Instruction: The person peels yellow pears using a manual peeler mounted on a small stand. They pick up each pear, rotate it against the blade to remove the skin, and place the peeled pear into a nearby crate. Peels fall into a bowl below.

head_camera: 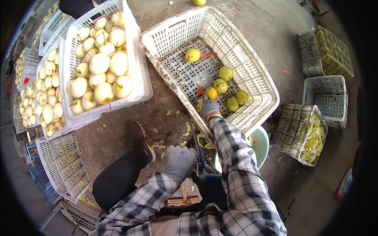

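My right hand [209,107], in a grey glove, reaches over the near wall into a dirty white plastic crate [260,73]. Its fingertips are at a yellow pear [211,93]; whether they grip it cannot be told. Several more unpeeled pears [221,85] lie on the perforated crate floor, with bits of red material. My left hand [180,160], also gloved, is curled with its back upward, beside a blue metal frame [200,153]; its fingers are hidden. At the upper left, a white crate [133,59] holds many peeled pears [99,63] with stems.
A light blue bucket [262,144] stands under my right forearm. To the right, a tilted crate [291,129] holds yellow peelings [313,138], near more crates [333,53]. Further crates of peeled pears [48,100] stand left. Peel scraps [158,145] lie on the concrete floor by my shoe [141,140].
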`<state>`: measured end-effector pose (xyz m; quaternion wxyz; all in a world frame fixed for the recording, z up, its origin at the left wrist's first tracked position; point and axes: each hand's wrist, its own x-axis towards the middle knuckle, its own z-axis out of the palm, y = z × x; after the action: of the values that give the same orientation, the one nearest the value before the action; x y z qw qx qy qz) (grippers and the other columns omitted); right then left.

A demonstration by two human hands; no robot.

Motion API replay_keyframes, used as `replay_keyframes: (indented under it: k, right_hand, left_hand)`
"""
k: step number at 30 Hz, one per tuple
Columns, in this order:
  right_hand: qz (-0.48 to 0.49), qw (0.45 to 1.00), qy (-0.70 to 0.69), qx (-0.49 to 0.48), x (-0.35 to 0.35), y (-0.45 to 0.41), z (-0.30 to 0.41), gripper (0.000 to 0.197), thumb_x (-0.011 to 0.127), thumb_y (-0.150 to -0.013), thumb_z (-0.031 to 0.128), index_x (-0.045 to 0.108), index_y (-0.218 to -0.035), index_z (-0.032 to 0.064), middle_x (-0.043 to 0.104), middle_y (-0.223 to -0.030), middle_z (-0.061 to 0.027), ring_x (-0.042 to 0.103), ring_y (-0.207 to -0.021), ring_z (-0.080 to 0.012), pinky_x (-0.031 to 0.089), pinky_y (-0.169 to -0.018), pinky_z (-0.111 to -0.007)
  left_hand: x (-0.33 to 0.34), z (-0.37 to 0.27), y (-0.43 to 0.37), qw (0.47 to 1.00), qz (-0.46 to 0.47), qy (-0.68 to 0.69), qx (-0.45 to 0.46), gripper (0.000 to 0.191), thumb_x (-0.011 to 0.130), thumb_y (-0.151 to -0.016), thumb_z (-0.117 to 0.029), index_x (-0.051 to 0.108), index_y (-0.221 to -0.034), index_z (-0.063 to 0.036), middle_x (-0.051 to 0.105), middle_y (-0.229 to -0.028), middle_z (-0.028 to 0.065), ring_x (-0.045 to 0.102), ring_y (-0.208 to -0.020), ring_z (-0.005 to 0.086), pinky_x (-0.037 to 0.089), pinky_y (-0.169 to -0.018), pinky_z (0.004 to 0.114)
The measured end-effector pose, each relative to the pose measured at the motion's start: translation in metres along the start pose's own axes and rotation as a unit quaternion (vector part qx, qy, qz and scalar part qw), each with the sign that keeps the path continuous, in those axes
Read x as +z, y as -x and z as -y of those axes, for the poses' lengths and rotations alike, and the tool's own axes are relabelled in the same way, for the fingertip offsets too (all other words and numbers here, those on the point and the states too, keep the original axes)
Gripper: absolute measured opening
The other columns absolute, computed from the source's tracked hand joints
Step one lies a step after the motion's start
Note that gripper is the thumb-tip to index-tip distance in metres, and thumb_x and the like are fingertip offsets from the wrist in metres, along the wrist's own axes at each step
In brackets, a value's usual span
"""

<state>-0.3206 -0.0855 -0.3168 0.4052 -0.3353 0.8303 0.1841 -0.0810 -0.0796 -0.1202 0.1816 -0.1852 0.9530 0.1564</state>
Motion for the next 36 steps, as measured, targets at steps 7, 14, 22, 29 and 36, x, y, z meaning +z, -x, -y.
replay_keyframes:
  k: [7, 14, 22, 29, 36]
  right_hand:
    - [-0.053, 0.85, -0.512, -0.109, -0.07, 0.08, -0.08, 0.08, 0.075, -0.084, 0.061, 0.057, -0.137, 0.0036, 0.071, -0.109, -0.0144, 0.069, -0.097, -0.0229, 0.054, -0.08, -0.034]
    - [-0.001, 0.44, -0.864, -0.244, -0.028, 0.299, -0.174, 0.06, 0.055, -0.1, 0.055, 0.059, -0.126, 0.0005, 0.074, -0.085, -0.0135, 0.064, -0.049, -0.0161, 0.054, -0.045, -0.025]
    - [-0.144, 0.329, -0.929, -0.092, 0.117, 0.406, -0.203, 0.06, 0.06, -0.098, 0.058, 0.058, -0.13, 0.0069, 0.071, -0.095, -0.0082, 0.06, -0.055, -0.0106, 0.055, -0.051, -0.026]
    - [-0.217, 0.397, -0.892, -0.001, 0.172, 0.401, -0.198, 0.06, 0.058, -0.097, 0.061, 0.058, -0.125, 0.0078, 0.065, -0.08, -0.0049, 0.054, -0.05, -0.0109, 0.048, -0.044, -0.025]
    - [-0.245, 0.47, -0.847, 0.049, 0.169, 0.403, -0.197, 0.061, 0.063, -0.097, 0.055, 0.052, -0.131, 0.0063, 0.06, -0.073, -0.0036, 0.05, -0.046, -0.0097, 0.042, -0.041, -0.024]
  left_hand:
    - [-0.011, -0.012, 0.005, 0.996, 0.068, -0.04, -0.029, 0.015, 0.061, -0.09, -0.027, 0.072, -0.092, -0.017, 0.073, -0.084, 0.0062, 0.072, -0.08, 0.026, 0.049, -0.074, 0.047]
    - [-0.014, -0.022, 0.017, 0.997, 0.03, -0.071, -0.007, 0.019, 0.06, -0.09, -0.019, 0.079, -0.091, -0.0202, 0.079, -0.089, 0.005, 0.077, -0.085, 0.0234, 0.054, -0.07, 0.044]
    - [-0.025, -0.043, 0.036, 0.996, 0.049, -0.076, -0.011, 0.018, 0.078, -0.078, -0.03, 0.075, -0.092, -0.0196, 0.076, -0.09, 0.0071, 0.075, -0.092, 0.029, 0.058, -0.075, 0.045]
    - [-0.034, -0.054, 0.038, 0.991, 0.076, -0.101, -0.032, 0.022, 0.078, -0.081, -0.036, 0.076, -0.096, -0.0204, 0.077, -0.096, 0.0078, 0.074, -0.098, 0.0292, 0.058, -0.082, 0.043]
    - [-0.039, -0.06, 0.036, 0.988, 0.098, -0.107, -0.053, 0.023, 0.079, -0.082, -0.037, 0.076, -0.098, -0.0208, 0.077, -0.098, 0.0074, 0.073, -0.099, 0.0293, 0.058, -0.083, 0.042]
